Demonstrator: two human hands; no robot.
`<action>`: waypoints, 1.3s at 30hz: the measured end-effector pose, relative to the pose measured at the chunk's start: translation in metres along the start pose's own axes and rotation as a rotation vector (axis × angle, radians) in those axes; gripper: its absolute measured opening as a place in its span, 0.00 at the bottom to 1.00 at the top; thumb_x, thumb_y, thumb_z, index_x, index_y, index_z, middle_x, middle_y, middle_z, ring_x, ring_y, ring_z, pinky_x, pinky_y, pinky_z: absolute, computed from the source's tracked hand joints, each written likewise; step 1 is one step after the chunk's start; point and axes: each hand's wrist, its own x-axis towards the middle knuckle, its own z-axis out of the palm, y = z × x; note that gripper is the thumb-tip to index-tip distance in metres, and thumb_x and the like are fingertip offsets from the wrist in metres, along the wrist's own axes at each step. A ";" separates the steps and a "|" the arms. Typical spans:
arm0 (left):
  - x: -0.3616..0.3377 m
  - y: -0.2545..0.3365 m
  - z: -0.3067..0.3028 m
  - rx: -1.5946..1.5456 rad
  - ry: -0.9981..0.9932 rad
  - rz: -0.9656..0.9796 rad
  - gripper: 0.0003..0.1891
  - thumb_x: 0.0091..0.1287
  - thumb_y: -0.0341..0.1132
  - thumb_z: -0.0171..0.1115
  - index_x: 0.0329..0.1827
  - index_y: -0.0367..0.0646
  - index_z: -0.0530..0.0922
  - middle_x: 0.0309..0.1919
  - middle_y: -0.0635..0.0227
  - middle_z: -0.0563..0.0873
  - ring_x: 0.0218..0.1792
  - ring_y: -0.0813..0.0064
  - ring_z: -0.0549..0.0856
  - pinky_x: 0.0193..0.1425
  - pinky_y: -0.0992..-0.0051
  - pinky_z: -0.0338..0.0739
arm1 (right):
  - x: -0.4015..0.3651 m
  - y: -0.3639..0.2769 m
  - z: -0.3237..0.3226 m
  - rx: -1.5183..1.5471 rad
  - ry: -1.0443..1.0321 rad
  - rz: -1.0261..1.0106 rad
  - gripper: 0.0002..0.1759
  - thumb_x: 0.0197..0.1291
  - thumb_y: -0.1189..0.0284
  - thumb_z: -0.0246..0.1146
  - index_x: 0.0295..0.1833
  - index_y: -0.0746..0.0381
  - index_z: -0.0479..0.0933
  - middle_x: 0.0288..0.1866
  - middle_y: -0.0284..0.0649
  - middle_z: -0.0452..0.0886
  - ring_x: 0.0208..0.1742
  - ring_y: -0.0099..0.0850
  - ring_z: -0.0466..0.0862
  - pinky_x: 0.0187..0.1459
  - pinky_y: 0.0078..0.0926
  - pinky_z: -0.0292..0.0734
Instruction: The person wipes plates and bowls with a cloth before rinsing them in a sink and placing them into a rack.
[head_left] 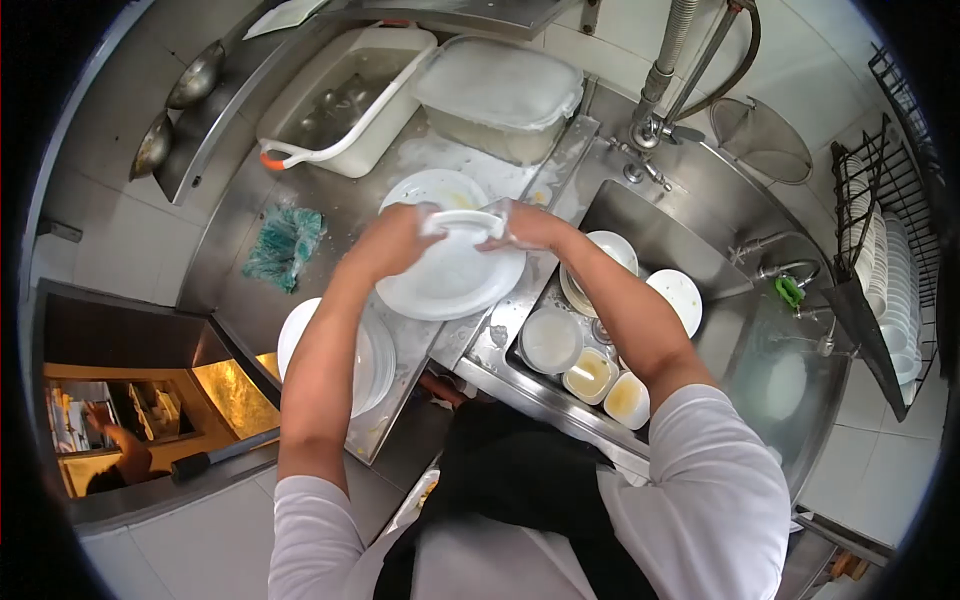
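**A:** We log both hands at centre frame. The left hand (398,240) and right hand (527,228) are each clenched on one end of a small white oblong dish (463,221), fingers curled over its rim.

**B:** Where does it sit?

**A:** It is held just above a large white plate (450,285), which straddles the steel counter (245,300) and the near edge of the sink (650,215). We cannot tell whether that plate rests there or is propped by the left hand.

**B:** Which way does it point?

**A:** The long axis runs left to right across the frame, near level, with one end toward each hand. We can't make out which face is up.

**B:** Handling notes?

**A:** Our judgement is that the ware looks wet and slippery. We'd grip both ends firmly, stay low over the plate, and roll the dish about its long axis rather than end over end.

**B:** What's around it?

**A:** A blue-green scrubbing cloth (285,245) lies left of the hands. A plate stack (372,365) sits lower left, and bowls (590,375) stand in the sink, lower right.
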 end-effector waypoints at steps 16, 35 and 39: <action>-0.055 -0.007 0.083 -0.645 0.317 -0.276 0.20 0.62 0.35 0.70 0.50 0.27 0.79 0.44 0.54 0.87 0.43 0.69 0.85 0.48 0.68 0.79 | -0.077 0.049 0.044 0.747 0.341 0.563 0.33 0.55 0.63 0.73 0.64 0.62 0.72 0.62 0.47 0.77 0.59 0.40 0.79 0.62 0.42 0.73; -0.047 0.010 0.144 -1.172 0.864 -0.613 0.20 0.65 0.31 0.67 0.52 0.21 0.76 0.46 0.51 0.84 0.41 0.66 0.85 0.46 0.65 0.84 | -0.019 0.037 0.134 1.834 0.680 0.140 0.34 0.57 0.61 0.72 0.64 0.68 0.71 0.54 0.43 0.82 0.53 0.38 0.82 0.56 0.37 0.78; -0.063 -0.008 0.122 -1.323 0.942 -0.581 0.20 0.67 0.29 0.64 0.54 0.18 0.73 0.49 0.49 0.82 0.44 0.64 0.85 0.50 0.66 0.82 | -0.032 0.011 0.136 0.965 0.531 0.189 0.31 0.58 0.54 0.70 0.57 0.68 0.78 0.49 0.46 0.85 0.47 0.33 0.84 0.52 0.34 0.78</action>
